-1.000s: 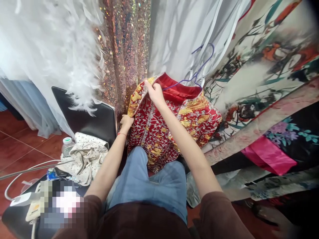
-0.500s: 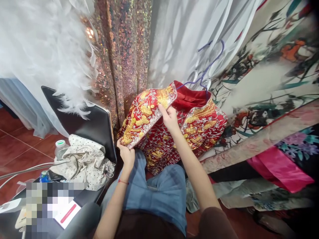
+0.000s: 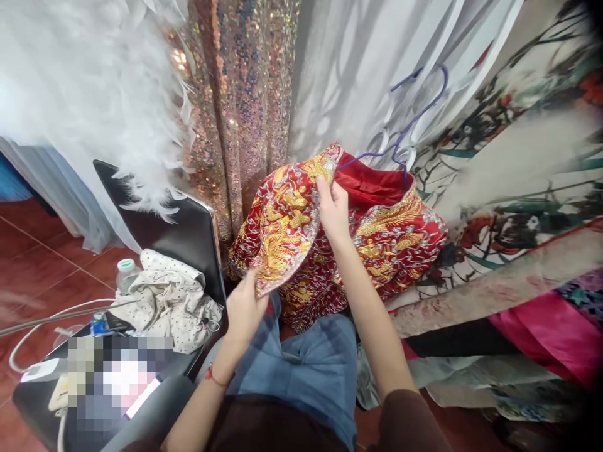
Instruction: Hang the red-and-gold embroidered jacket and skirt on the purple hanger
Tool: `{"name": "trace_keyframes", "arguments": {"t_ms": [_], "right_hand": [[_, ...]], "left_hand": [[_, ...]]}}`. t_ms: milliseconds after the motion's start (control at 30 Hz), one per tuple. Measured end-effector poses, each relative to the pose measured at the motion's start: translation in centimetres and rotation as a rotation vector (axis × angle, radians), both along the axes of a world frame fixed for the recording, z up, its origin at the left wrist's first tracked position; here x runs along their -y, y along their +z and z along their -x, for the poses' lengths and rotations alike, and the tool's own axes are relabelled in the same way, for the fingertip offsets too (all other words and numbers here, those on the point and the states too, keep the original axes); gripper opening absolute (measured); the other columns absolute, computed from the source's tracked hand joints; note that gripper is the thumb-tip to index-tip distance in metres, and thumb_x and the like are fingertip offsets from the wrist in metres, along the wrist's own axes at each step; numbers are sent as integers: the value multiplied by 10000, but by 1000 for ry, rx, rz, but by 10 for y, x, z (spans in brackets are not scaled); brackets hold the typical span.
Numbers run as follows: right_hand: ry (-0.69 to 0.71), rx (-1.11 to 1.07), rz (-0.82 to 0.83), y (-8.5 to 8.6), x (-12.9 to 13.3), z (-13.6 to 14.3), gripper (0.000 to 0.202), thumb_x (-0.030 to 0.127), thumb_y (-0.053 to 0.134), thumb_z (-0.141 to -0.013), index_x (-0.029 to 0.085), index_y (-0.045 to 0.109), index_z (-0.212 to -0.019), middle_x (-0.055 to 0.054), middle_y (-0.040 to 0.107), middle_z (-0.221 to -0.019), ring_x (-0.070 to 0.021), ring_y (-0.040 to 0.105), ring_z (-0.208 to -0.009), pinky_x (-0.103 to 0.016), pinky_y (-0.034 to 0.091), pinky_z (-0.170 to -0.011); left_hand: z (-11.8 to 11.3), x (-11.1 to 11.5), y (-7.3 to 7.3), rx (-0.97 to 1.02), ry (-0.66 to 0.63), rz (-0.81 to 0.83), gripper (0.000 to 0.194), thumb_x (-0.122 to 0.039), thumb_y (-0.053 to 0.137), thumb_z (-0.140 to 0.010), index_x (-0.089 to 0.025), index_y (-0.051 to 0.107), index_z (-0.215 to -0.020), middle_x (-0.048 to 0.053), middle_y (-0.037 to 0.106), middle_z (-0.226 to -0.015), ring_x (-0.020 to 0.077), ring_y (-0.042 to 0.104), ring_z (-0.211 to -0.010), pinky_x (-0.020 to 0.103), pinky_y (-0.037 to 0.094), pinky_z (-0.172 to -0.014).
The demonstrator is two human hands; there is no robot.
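Note:
A red garment (image 3: 377, 245) with gold and silver embroidery hangs on a purple hanger (image 3: 414, 119) in front of my knees. My right hand (image 3: 333, 210) grips the upper part of its front panel edge. My left hand (image 3: 245, 311) pinches the lower end of the same panel, which is folded outward so its embroidered face (image 3: 282, 232) shows. The red lining (image 3: 372, 182) is visible near the collar.
A black chair (image 3: 179, 232) at left carries a dotted cream bag (image 3: 169, 301), a plastic bottle (image 3: 126, 273) and cables. Behind hang a white feathered gown (image 3: 94, 94), a sequined dress (image 3: 235, 94) and white fabric (image 3: 348, 69). Floral garments (image 3: 518, 188) fill the right. Red tiles (image 3: 42, 263) cover the floor.
My left hand moved from the garment's side down to its lower panel edge. Both hands turned the front panel outward and lifted it. The view shifted slightly.

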State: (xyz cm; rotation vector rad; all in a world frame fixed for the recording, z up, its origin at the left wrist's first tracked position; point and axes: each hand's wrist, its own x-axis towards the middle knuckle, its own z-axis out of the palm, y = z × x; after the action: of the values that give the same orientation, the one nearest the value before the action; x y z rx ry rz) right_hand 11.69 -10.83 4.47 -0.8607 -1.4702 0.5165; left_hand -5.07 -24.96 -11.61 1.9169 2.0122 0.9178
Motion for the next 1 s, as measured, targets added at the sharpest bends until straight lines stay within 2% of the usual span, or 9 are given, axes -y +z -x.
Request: {"name": "trace_keyframes", "arguments": {"t_ms": [133,267,400,467,567,700,767,867,1000], "right_hand": [[16,-40,-12,4,-3,0,359,518,513,-926,181,634,-959,-35,650,-866,-158,627,-834,-350,549,-818],[96,189,7,28,-15,-2,439,561,594,-865,160,655,-1034,-59,696,-965,-191,659,-927,-381,562,-827],[4,282,-109,56,-20,-6,535,607,404,-932,161,692,-998,-35,696,-1041,-197,654,-1013,-386,542,-849],[-67,260,-186,57,-13,-15,540,589,334,-961,199,689,-1073,-24,683,-1121,-189,639,-1077,-376,523,-888],[-204,189,-223,34,2,-37,468,540,387,-969,208,663,-1149,-55,670,-1176,-181,630,-1103,-365,505,-946],[-306,64,-114,-24,8,-64,404,489,486,-940,148,655,-1077,-106,702,-1047,-181,660,-959,-376,509,-931],[-303,35,-56,-44,9,-66,381,472,509,-928,146,653,-1062,-119,706,-1041,-187,661,-959,-379,495,-954],[-286,70,-22,-48,23,-60,361,434,516,-924,180,619,-1160,-111,696,-1098,-186,662,-987,-363,502,-945],[-287,236,-14,-29,73,-50,497,385,562,-895,236,473,-1361,-93,670,-1131,-191,656,-971,-350,547,-846]], "left_hand": [[-27,0,-11,-105,-148,215,602,-178,532,-853,-110,391,-1435,139,726,-974,278,711,-863,340,526,-734],[-48,-9,-4,11,-143,-30,545,-119,436,-862,-122,415,-1406,139,718,-996,255,710,-876,339,541,-762],[-66,-8,12,109,-241,-275,546,-94,422,-848,-172,439,-1389,119,702,-1101,226,691,-929,325,544,-819],[-75,-8,7,81,-339,-308,548,-104,445,-848,-184,456,-1390,115,693,-1130,220,674,-956,324,538,-855],[-84,-17,-24,-45,-411,-209,603,-92,449,-844,-169,424,-1441,104,707,-1025,212,672,-907,312,541,-829],[-84,-42,-78,-193,-412,18,662,-11,366,-829,-113,370,-1484,147,711,-1004,230,694,-933,331,548,-821],[-80,-53,-90,-223,-425,81,675,-18,390,-826,-102,350,-1494,174,708,-1034,252,700,-965,351,551,-823],[-75,-60,-80,-243,-455,89,645,-153,506,-869,-95,344,-1491,185,708,-1029,271,709,-948,352,552,-816],[-87,-55,-34,-185,-491,24,395,-376,510,-927,-116,594,-1212,162,699,-987,278,697,-913,352,547,-806]]}}
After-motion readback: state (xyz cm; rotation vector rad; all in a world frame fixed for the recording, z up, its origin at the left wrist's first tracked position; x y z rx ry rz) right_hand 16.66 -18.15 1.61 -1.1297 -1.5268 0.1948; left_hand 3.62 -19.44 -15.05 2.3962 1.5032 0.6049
